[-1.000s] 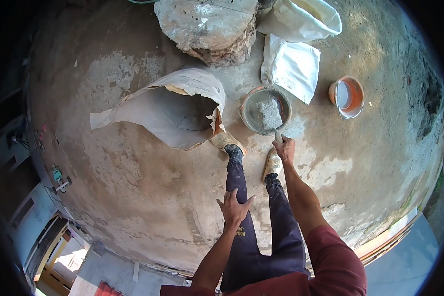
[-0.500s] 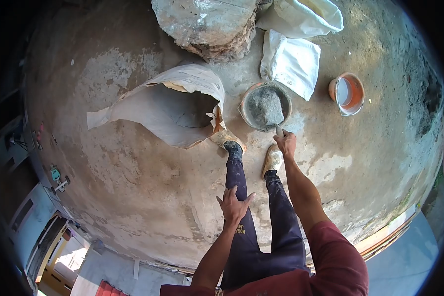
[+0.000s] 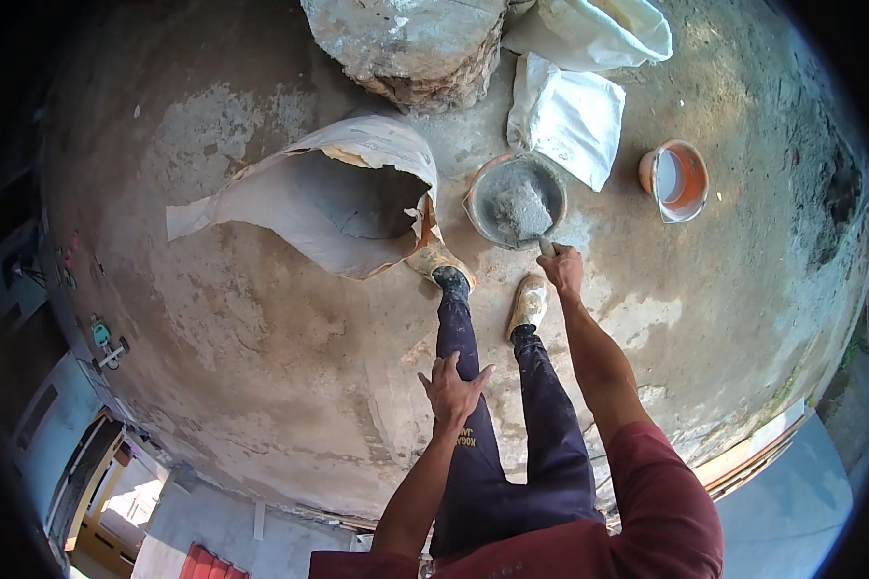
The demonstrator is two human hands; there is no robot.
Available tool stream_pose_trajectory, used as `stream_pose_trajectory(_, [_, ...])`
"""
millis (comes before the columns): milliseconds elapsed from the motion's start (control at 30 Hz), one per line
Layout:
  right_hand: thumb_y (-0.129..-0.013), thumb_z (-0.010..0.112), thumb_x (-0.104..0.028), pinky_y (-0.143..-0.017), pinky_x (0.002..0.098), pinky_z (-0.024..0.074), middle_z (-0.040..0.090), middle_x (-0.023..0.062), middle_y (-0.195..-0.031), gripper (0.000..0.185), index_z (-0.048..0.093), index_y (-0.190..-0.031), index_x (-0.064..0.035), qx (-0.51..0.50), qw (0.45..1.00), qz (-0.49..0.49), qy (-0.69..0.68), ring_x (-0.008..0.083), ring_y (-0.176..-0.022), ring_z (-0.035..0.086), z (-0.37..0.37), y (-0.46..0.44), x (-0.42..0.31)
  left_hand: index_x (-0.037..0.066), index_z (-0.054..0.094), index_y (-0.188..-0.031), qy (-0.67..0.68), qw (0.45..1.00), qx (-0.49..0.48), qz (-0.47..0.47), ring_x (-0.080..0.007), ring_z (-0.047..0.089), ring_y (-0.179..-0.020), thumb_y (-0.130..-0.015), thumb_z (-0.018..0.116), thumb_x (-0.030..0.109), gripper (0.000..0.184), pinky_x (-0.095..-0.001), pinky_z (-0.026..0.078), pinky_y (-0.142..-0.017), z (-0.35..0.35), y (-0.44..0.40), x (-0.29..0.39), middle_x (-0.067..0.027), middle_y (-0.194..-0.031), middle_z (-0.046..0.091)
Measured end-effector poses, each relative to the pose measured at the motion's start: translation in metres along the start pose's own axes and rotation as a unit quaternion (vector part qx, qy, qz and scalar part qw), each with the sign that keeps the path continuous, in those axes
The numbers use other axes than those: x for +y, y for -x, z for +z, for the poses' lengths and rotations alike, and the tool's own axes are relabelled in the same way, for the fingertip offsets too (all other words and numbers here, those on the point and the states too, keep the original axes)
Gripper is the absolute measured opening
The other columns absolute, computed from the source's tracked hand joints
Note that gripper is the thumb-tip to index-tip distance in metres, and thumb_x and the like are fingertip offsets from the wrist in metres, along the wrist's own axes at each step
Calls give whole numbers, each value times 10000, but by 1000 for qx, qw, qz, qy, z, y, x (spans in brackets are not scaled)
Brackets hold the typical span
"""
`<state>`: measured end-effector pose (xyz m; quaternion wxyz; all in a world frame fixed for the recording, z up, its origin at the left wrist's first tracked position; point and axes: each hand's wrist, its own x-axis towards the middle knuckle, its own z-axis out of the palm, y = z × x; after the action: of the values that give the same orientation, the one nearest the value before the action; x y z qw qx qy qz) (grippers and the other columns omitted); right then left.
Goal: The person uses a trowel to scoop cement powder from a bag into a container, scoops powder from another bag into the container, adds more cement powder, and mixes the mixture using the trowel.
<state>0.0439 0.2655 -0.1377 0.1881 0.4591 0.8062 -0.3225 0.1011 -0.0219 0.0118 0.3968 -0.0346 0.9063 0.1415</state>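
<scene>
My right hand is closed round the handle of a trowel, whose blade lies in a round bucket under grey powdery material. The bucket stands on the ground just beyond my right foot. My left hand rests with its fingers spread on my left leg, near the knee, and holds nothing. Left of the bucket, a large torn paper sack lies with its mouth gaping, its edge beside my left shoe.
An orange bucket with pale liquid stands at the right. A folded white sack lies beyond the round bucket, below an open white sack. A big pale block sits at the top. Boards lie at the lower right.
Grey material in the bucket has shifted and spread around the trowel blade, which shows less now. My right hand stays on the handle, and my left hand stays on the leg.
</scene>
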Motion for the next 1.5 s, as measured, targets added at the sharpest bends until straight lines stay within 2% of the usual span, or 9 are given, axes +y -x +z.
stream_pose_trajectory(167, [-691, 716, -270, -752, 463, 542, 721, 187, -883, 316, 755, -970, -128, -22, 996, -23, 84, 372, -833, 694, -19, -18, -1, 42, 610, -1259, 0, 1000, 9, 0, -368, 553, -1230, -734, 741, 655, 817, -660, 299, -1102, 0, -1, 2, -216, -1267, 599])
stream_pose_trajectory(400, [-842, 650, -294, -750, 502, 530, 709, 200, -889, 193, 745, -895, -135, -2, 978, -98, 185, 410, -866, 677, -45, -34, -5, 40, 621, -1224, 5, 999, 38, 6, -334, 599, -1140, -726, 776, 609, 772, -635, 308, -1104, 2, 0, 2, -156, -1173, 638])
stream_pose_trajectory(533, [-753, 645, -193, -725, 504, 521, 704, 187, -865, 165, 735, -882, -146, -2, 971, -112, 210, 409, -843, 670, -52, -42, -7, 39, 621, -1222, 8, 999, 43, 8, -335, 597, -1143, -731, 776, 604, 764, -634, 318, -1094, 1, 0, 3, -157, -1186, 632])
stream_pose_trajectory(800, [-875, 623, -307, -733, 502, 530, 709, 192, -903, 207, 749, -871, -142, -12, 964, -134, 228, 402, -862, 676, -54, -46, -9, 41, 626, -1209, 9, 998, 53, 14, -335, 603, -1134, -731, 785, 591, 745, -626, 337, -1082, 2, 0, 3, -155, -1171, 639])
stream_pose_trajectory(933, [-870, 625, -296, -755, 501, 529, 708, 192, -898, 199, 749, -872, -141, -16, 967, -120, 225, 401, -874, 674, -57, -43, -18, 41, 631, -1202, 17, 998, 52, 13, -340, 608, -1123, -726, 787, 594, 746, -614, 355, -1074, 0, -1, 3, -157, -1175, 639])
stream_pose_trajectory(1000, [-755, 636, -214, -776, 476, 529, 710, 183, -916, 226, 748, -944, -161, -32, 974, -85, 205, 395, -895, 670, -58, -40, -19, 41, 629, -1208, 17, 998, 54, 15, -341, 605, -1129, -727, 786, 593, 749, -613, 354, -1075, 0, -1, 4, -158, -1179, 638])
stream_pose_trajectory(1100, [-726, 658, -232, -778, 463, 531, 712, 180, -912, 256, 753, -952, -159, -11, 976, -106, 189, 388, -884, 675, -52, -41, -5, 41, 624, -1220, 9, 999, 51, 13, -344, 599, -1141, -731, 784, 590, 752, -612, 349, -1080, -3, -2, 6, -159, -1187, 634])
stream_pose_trajectory(1233, [-798, 682, -317, -842, 472, 535, 710, 207, -940, 250, 767, -947, -135, -54, 980, -84, 172, 401, -923, 675, -54, -39, -7, 43, 618, -1234, 5, 999, 40, 6, -347, 589, -1158, -737, 780, 588, 756, -620, 331, -1095, -8, -4, 9, -160, -1204, 627])
stream_pose_trajectory(1500, [-698, 696, -268, -797, 433, 558, 721, 207, -885, 310, 773, -939, -90, -124, 986, -42, 104, 368, -848, 703, -42, -28, -7, 42, 613, -1251, 9, 1000, 29, 8, -349, 569, -1199, -727, 762, 628, 800, -632, 309, -1107, -17, -8, 9, -178, -1245, 612])
